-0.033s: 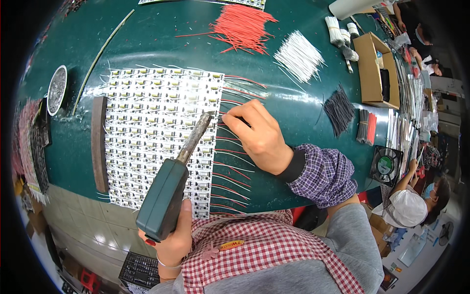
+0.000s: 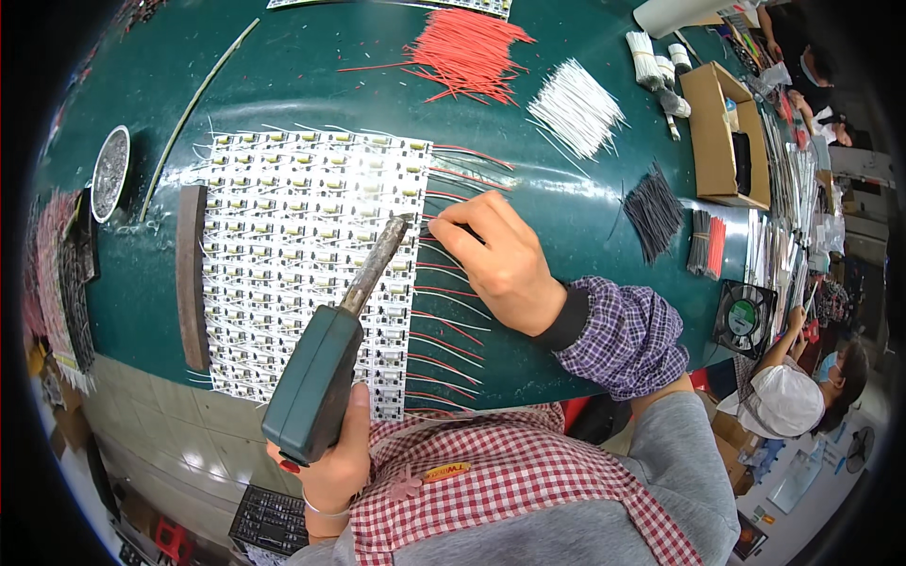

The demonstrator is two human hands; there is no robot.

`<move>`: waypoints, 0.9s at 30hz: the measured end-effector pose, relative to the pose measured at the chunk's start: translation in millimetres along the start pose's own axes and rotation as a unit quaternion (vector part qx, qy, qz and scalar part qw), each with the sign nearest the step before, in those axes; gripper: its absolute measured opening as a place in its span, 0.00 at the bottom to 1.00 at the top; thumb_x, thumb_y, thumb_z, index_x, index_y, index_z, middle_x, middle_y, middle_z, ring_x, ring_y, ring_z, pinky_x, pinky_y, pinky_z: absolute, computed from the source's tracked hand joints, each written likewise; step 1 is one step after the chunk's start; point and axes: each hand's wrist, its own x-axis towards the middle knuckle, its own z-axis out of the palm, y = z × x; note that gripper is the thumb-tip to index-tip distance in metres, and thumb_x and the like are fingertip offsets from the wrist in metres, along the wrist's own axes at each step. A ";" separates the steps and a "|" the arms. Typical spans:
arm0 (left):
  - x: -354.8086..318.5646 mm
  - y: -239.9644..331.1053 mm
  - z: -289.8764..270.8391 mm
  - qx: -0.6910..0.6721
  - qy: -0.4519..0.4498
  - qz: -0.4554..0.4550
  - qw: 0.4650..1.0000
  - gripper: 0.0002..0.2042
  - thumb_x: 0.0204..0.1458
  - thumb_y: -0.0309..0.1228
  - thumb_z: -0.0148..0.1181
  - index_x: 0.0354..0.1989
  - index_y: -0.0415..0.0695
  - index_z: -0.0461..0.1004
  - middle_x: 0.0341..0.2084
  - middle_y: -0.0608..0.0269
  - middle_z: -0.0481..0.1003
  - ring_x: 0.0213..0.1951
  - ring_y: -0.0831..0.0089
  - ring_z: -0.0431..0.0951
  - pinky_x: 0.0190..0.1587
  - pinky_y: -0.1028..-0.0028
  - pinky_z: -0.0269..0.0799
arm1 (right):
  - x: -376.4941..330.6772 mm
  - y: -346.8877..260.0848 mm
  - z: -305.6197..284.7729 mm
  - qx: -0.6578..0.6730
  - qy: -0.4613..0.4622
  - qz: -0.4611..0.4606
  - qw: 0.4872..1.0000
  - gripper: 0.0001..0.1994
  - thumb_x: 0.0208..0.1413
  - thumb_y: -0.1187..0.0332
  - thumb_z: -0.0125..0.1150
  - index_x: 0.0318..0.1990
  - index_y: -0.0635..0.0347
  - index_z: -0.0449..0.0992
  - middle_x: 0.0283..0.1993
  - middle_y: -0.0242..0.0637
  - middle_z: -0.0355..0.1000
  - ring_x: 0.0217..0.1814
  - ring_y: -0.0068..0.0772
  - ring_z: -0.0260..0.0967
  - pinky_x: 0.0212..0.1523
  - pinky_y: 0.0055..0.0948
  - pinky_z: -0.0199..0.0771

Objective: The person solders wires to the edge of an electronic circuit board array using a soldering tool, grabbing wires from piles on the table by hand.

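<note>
My left hand [image 2: 335, 467] is wrapped round the green handle of a soldering iron [image 2: 314, 387]. The iron's metal tip rests at or just over the right edge of a white circuit board panel [image 2: 382, 179], which carries rows of small components. Opposite the tip, my right hand [image 2: 505, 269] has thumb and forefinger pinched on a thin wire [image 2: 424, 226] at that same edge; most of the wire is hidden by the fingers. Red and white wires [image 2: 448, 325] stick out from the panel's right side, above and below my right hand.
Piles of red wires [image 2: 467, 52], white wires [image 2: 578, 108] and black wires [image 2: 653, 209] lie on the green table. A dark bar [image 2: 192, 278] borders the panel's left side. Also here are a round tin [image 2: 111, 174], an open cardboard box [image 2: 703, 132] and a small fan [image 2: 744, 319]. Other people sit at right.
</note>
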 end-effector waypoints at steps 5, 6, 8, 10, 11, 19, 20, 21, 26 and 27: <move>-0.8 -4.8 -1.8 -0.023 0.004 0.015 1.000 0.13 0.46 0.25 0.70 0.39 0.32 0.79 0.29 0.55 0.80 0.26 0.72 0.78 0.30 0.74 0.73 | -10.0 -3.3 -28.5 -0.010 0.007 0.039 0.999 0.14 0.42 0.81 0.61 0.41 0.65 0.77 0.39 0.39 0.72 0.40 0.39 0.70 0.38 0.32 0.74; 0.1 -7.7 -1.9 -0.024 0.005 0.015 1.000 0.13 0.46 0.25 0.70 0.39 0.32 0.79 0.29 0.55 0.80 0.26 0.72 0.78 0.30 0.74 0.73 | -13.3 -3.6 -34.9 -0.016 0.028 0.064 0.997 0.15 0.41 0.83 0.62 0.40 0.64 0.78 0.37 0.38 0.73 0.37 0.39 0.70 0.36 0.32 0.74; 2.0 -11.5 -2.1 -0.019 0.002 0.021 1.000 0.13 0.46 0.24 0.70 0.39 0.31 0.78 0.30 0.56 0.80 0.27 0.73 0.78 0.30 0.75 0.73 | -18.7 -4.6 -53.9 -0.044 0.039 0.099 0.993 0.15 0.39 0.84 0.63 0.38 0.63 0.79 0.36 0.38 0.73 0.37 0.38 0.71 0.35 0.32 0.73; 1.0 -10.8 -3.3 -0.031 0.001 -0.007 1.000 0.13 0.46 0.24 0.70 0.39 0.31 0.78 0.29 0.56 0.80 0.27 0.73 0.78 0.31 0.75 0.72 | -16.4 -11.0 -65.6 -0.066 0.045 0.109 0.991 0.15 0.39 0.84 0.64 0.38 0.63 0.79 0.36 0.38 0.73 0.37 0.38 0.71 0.35 0.32 0.73; 0.7 -11.4 -3.6 -0.042 -0.002 -0.034 0.999 0.13 0.46 0.24 0.70 0.39 0.31 0.78 0.29 0.56 0.80 0.27 0.73 0.77 0.31 0.75 0.72 | -14.5 -15.2 -69.4 -0.084 0.060 0.104 0.989 0.15 0.39 0.84 0.63 0.38 0.63 0.78 0.36 0.38 0.72 0.37 0.39 0.71 0.35 0.32 0.73; -2.4 -7.7 -6.8 -0.039 -0.003 -0.007 0.999 0.13 0.46 0.24 0.71 0.39 0.31 0.79 0.30 0.55 0.80 0.28 0.73 0.78 0.31 0.75 0.73 | -7.5 -27.3 -12.0 0.050 0.029 0.046 0.997 0.14 0.39 0.84 0.60 0.39 0.68 0.75 0.38 0.41 0.70 0.39 0.40 0.69 0.38 0.33 0.73; -4.0 -8.4 -9.1 -0.038 -0.010 -0.038 0.998 0.13 0.46 0.25 0.71 0.39 0.31 0.79 0.30 0.55 0.80 0.28 0.73 0.78 0.32 0.75 0.73 | -8.8 -25.9 -6.7 0.050 0.029 0.046 0.997 0.14 0.39 0.84 0.60 0.39 0.68 0.75 0.38 0.41 0.70 0.39 0.40 0.69 0.38 0.33 0.73; -5.6 -9.7 -10.2 -0.039 -0.010 -0.038 0.998 0.13 0.46 0.25 0.71 0.39 0.31 0.79 0.30 0.55 0.80 0.28 0.73 0.78 0.32 0.75 0.73 | -10.4 -24.1 -2.4 0.050 0.028 0.043 0.997 0.14 0.40 0.83 0.60 0.39 0.68 0.75 0.38 0.41 0.70 0.40 0.40 0.69 0.38 0.33 0.74; -8.2 -16.7 -10.9 -0.041 -0.006 -0.018 0.999 0.13 0.46 0.26 0.72 0.38 0.33 0.80 0.28 0.57 0.79 0.25 0.71 0.77 0.29 0.74 0.71 | -12.6 -21.4 7.4 0.045 0.017 0.032 0.998 0.15 0.40 0.83 0.60 0.39 0.68 0.75 0.39 0.41 0.70 0.41 0.40 0.68 0.38 0.32 0.74; -8.8 -20.3 -10.3 -0.042 -0.006 -0.019 0.999 0.13 0.46 0.26 0.72 0.38 0.33 0.80 0.28 0.57 0.79 0.25 0.71 0.77 0.29 0.74 0.71 | -13.0 -21.4 7.3 0.038 0.016 0.032 0.999 0.15 0.40 0.83 0.60 0.39 0.68 0.75 0.39 0.41 0.70 0.41 0.40 0.68 0.38 0.32 0.75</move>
